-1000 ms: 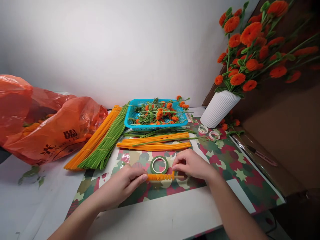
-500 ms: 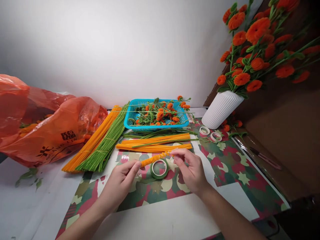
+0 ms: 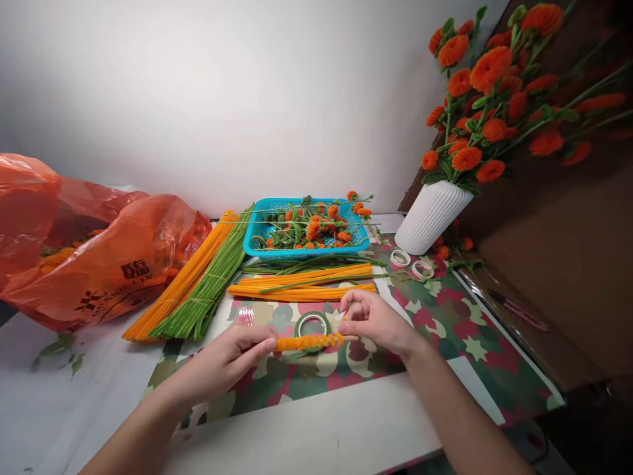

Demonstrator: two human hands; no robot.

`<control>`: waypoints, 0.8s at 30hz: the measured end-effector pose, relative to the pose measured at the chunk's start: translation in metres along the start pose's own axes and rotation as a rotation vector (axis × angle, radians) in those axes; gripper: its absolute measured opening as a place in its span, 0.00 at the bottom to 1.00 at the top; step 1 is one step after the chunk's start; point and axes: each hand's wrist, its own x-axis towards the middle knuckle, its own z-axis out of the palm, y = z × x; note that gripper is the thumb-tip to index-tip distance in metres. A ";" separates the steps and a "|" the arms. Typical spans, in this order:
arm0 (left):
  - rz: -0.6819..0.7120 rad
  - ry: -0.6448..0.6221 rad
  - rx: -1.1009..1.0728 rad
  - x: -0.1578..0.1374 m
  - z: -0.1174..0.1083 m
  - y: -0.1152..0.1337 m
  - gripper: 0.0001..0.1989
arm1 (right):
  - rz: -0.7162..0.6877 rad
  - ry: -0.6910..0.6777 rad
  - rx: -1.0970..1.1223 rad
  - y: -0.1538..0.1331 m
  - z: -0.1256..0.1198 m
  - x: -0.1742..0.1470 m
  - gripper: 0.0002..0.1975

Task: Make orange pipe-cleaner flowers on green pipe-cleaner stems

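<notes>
An orange pipe cleaner [image 3: 307, 342] is wound in coils around a thin stick [image 3: 351, 338] whose bare tip shows at the right. The coils sit tight on the left and looser toward that tip. My left hand [image 3: 240, 354] pinches the left end of the coiled piece between thumb and fingers. By the right end, my right hand [image 3: 378, 322] is closed, thumb against fingers, on what looks like the pipe cleaner's loose end. Just behind the coils lies a roll of green tape [image 3: 324, 319], partly covered by them.
Orange pipe cleaners [image 3: 306, 272] lie behind my hands, before a blue basket [image 3: 306, 253] of small orange flowers. Left are orange and green bundles [image 3: 205, 290] and a red plastic bag [image 3: 113, 264]. A white vase [image 3: 432, 218], white tape rolls [image 3: 400, 258] and a cutter [image 3: 519, 310] are right.
Both hands have come lower and nearer with the coiled pipe cleaner, which now lies level in front of the green tape. The stick's bare tip shows more clearly. The view has shifted slightly.
</notes>
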 end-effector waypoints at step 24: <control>-0.169 0.110 -1.144 0.023 0.077 0.006 0.23 | -0.893 0.900 -0.119 0.001 0.038 0.001 0.07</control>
